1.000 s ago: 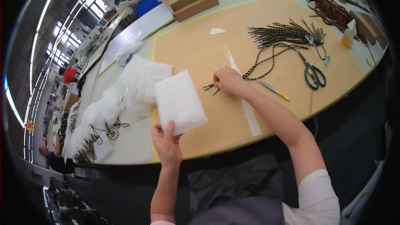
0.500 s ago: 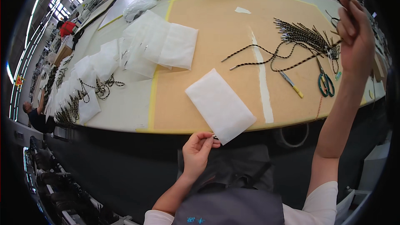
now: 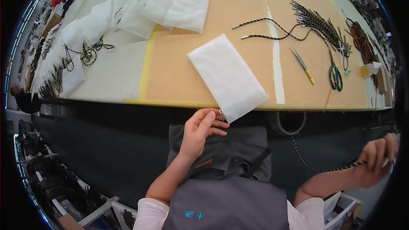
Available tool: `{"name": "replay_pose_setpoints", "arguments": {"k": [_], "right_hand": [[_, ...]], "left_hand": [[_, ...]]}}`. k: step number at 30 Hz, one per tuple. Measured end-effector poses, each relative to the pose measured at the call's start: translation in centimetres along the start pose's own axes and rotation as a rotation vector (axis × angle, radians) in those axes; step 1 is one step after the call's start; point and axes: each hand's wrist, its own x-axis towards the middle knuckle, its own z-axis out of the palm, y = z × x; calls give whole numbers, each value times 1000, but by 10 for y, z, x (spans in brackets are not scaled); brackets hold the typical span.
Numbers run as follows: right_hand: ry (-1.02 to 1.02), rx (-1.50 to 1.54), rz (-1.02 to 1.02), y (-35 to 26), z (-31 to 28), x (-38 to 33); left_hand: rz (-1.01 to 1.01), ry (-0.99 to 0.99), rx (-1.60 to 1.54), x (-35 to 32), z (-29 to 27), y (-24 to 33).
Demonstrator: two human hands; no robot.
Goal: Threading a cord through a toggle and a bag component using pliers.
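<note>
A white rectangular pouch (image 3: 228,76) lies tilted on the table, its near corner jutting over the front edge. At that corner my left hand (image 3: 200,130) pinches a small metal piece (image 3: 221,112) between thumb and forefinger, other fingers loosely bent. Far out to the lower right, my right hand (image 3: 377,159) is closed on a black-and-tan braided cord (image 3: 317,170). The cord sags leftward from it, rising toward the table's front edge; its far end is hard to follow. A bundle of similar cords (image 3: 321,27) lies at the right of the table, two tipped strands reaching left.
Right of the pouch lie a pointed tool with a yellow end (image 3: 303,67) and green-handled scissors (image 3: 335,76). Brown cords (image 3: 362,40) are heaped at the far right. White pouches (image 3: 187,8) overlap at the back left, more with cords farther left. A round ring (image 3: 279,123) hangs below the table edge.
My right hand has swung down from high over the table's right side to the lower right, drawing the cord along. My left hand keeps its pinch. The view has tipped downward.
</note>
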Motion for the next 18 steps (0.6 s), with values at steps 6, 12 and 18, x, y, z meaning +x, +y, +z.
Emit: {"name": "replay_pose_setpoints", "arguments": {"k": [6,12,18], "right_hand": [[464,-172,876,200,-26,-73],[544,-479,570,240,-13,-73],[337,-1150,491,222,-42,-19]], "left_hand": [[157,9,188,-7,2,-18],[260,95,336,-8,-1,-20],[101,30,302,-7,10,-16]]}}
